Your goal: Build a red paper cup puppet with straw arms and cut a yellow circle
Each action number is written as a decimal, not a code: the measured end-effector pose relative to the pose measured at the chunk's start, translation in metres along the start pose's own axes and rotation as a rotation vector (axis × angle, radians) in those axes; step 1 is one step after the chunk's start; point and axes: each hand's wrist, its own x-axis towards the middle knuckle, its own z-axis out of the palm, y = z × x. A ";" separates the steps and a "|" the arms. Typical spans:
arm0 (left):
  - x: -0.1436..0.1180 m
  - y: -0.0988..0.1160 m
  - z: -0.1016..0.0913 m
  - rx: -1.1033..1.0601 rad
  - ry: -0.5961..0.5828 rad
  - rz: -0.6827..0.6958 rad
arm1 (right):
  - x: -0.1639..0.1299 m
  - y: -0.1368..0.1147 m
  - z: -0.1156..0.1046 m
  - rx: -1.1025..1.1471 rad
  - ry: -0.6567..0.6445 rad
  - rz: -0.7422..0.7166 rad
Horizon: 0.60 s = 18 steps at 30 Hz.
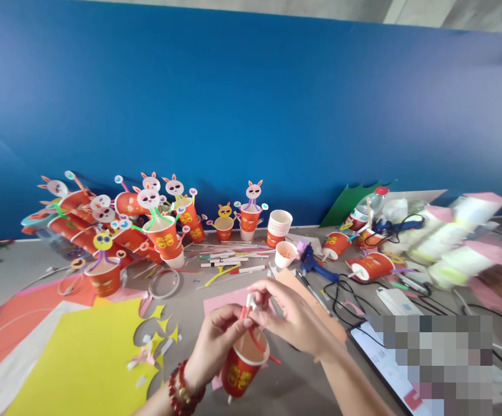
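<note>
Closest to the lens, the left hand [216,341] curls around a red paper cup [242,365], thumb and fingers wrapped on its side so the open mouth tilts up toward the viewer; a beaded bracelet [183,388] circles that wrist. Just right of it, the right hand [292,320] pinches a small white piece [251,300] on a red pipe cleaner [257,342] that bends down into the cup, a grip that looks suited to steadying the thin stem over the rim. Both hands hover above the grey table [29,263], the cup held off it.

From the left, yellow paper [81,358] with cut-out shapes lies beside orange sheets. Behind it, a crowd of finished bunny-faced cups [155,222] stands against the backdrop, apparently parked out of the working space. Further right come scattered marker pens [233,260], a stack of plain cups [279,225], a blue glue gun [313,266] with its black cord, then more red cups lying on their sides, and a blurred white and pink pack [463,237]. A blue wall [251,104] closes off the back.
</note>
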 end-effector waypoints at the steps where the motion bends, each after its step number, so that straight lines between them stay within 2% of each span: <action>1: 0.000 0.000 0.000 -0.026 0.008 -0.010 | -0.002 0.002 0.000 0.010 -0.001 -0.003; 10: -0.001 -0.005 0.001 -0.133 0.055 -0.058 | -0.014 0.019 0.009 -0.186 0.133 -0.050; 15: -0.002 -0.005 0.004 -0.092 0.030 -0.033 | -0.014 0.021 0.010 -0.256 0.174 -0.082; 18: -0.002 -0.002 0.004 -0.098 0.013 -0.037 | -0.014 0.022 0.010 -0.223 0.164 -0.077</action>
